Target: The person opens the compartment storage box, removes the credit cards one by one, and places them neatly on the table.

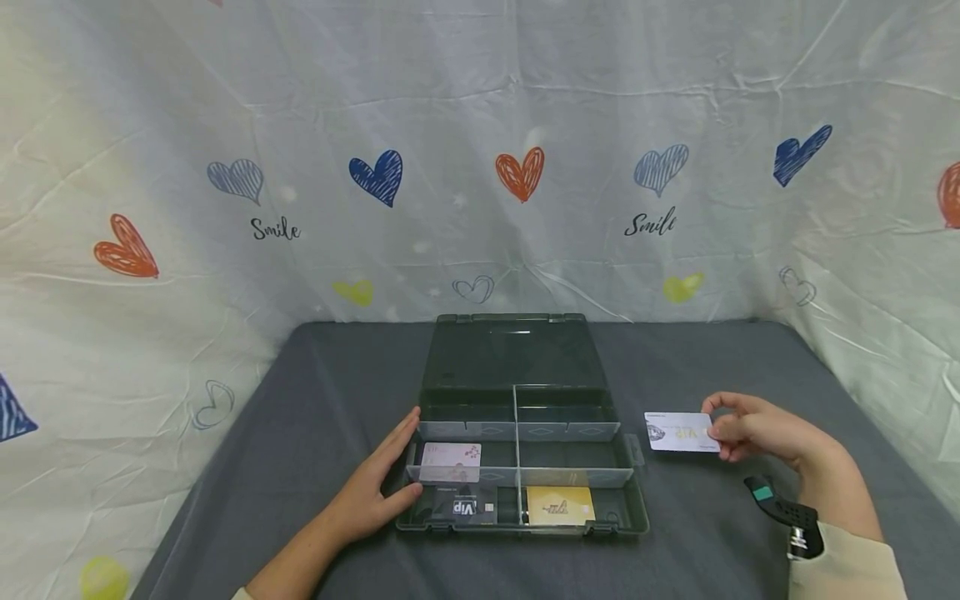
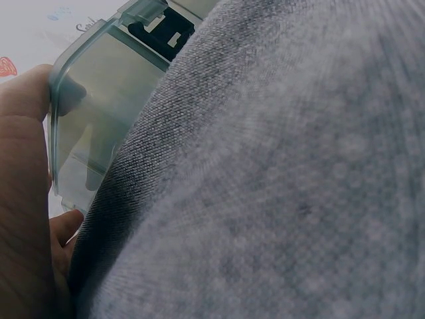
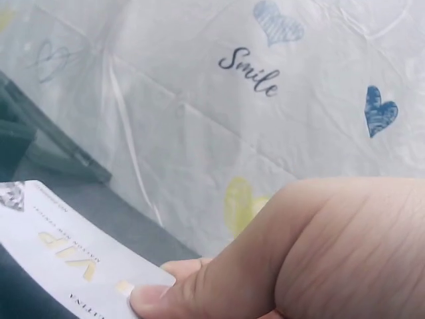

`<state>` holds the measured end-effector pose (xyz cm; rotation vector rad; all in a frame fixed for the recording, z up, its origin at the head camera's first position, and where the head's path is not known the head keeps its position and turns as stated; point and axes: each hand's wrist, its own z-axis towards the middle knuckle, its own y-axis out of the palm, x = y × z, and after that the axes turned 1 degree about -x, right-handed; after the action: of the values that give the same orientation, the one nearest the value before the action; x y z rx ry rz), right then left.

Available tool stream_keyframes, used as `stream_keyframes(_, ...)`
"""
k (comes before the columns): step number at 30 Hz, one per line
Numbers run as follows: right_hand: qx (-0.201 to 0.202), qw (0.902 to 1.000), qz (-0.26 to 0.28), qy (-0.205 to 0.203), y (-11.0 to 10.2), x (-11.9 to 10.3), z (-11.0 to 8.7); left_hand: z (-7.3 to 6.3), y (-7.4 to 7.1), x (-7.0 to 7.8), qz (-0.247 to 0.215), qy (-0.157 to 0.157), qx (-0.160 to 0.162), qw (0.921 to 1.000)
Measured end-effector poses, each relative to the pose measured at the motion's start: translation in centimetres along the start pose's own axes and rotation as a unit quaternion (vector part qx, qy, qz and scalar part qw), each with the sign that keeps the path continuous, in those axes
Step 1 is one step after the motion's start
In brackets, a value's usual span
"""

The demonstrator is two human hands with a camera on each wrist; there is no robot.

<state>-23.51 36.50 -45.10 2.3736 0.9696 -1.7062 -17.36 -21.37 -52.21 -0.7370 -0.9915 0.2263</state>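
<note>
My right hand [image 1: 765, 431] pinches a white VIP card [image 1: 678, 432] by its right end, thumb on top, to the right of the box. In the right wrist view the card [image 3: 60, 246] shows gold lettering and a dark patterned corner. My left hand [image 1: 372, 493] rests against the left side of a dark translucent divided box [image 1: 637, 508], fingers straight along its wall, thumb at the front left. Inside the box lie a pinkish-white card [image 1: 451, 461] in the middle left compartment, a black Vip card [image 1: 465, 506] front left and a gold card [image 1: 560, 506] front right.
The box's lid [image 1: 517, 354] lies open toward the back. Clear dividers [image 1: 575, 477] split the box into several compartments. A grey cloth [image 1: 330, 392] covers the table, and a white curtain [image 1: 450, 100] printed with hearts hangs behind and at both sides.
</note>
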Motion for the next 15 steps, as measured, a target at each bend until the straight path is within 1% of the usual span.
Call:
stream_keyframes(7, 0.007, 0.9997, -0.007, 0.023, 0.2, 1.0, 0.5, 0.0, 0.1, -0.1, 0.009, -0.001, 0.0, 1.0)
stream_keyframes(11, 0.012, 0.9993, -0.011, 0.034, 0.5, 1.3, 0.7, 0.0, 0.1, -0.1, 0.004, -0.002, 0.001, 1.0)
stream_keyframes(15, 0.026, 0.9983, -0.024, 0.046, 0.8, 1.3, 0.9, 0.0, 0.1, -0.1, -0.003, 0.0, 0.003, 1.0)
